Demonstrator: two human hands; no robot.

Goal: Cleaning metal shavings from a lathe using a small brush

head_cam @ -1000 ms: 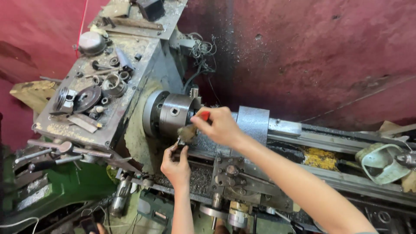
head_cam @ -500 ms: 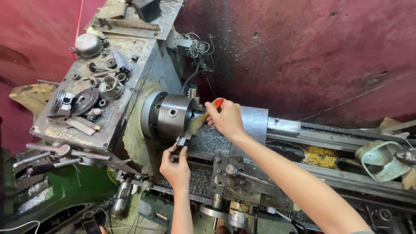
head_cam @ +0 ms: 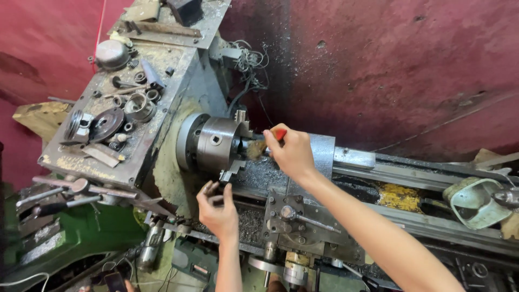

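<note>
My right hand grips a small brush with a red handle. Its tan bristles press against the face of the steel lathe chuck. A stepped chuck jaw sticks out at the chuck's lower edge. My left hand hangs just below that jaw with its fingers loosely apart; I see nothing in it. The lathe carriage sits under my right forearm.
The headstock top carries loose rings, gears, a round metal lid and tools. Dark metal chips lie on the bed below the chuck. A pale green guard sits at the right end of the bed rails. A dark red wall stands behind.
My left hand has dropped away from the jaw under the chuck and its fingers have spread. My right hand with the brush has shifted slightly right along the chuck face.
</note>
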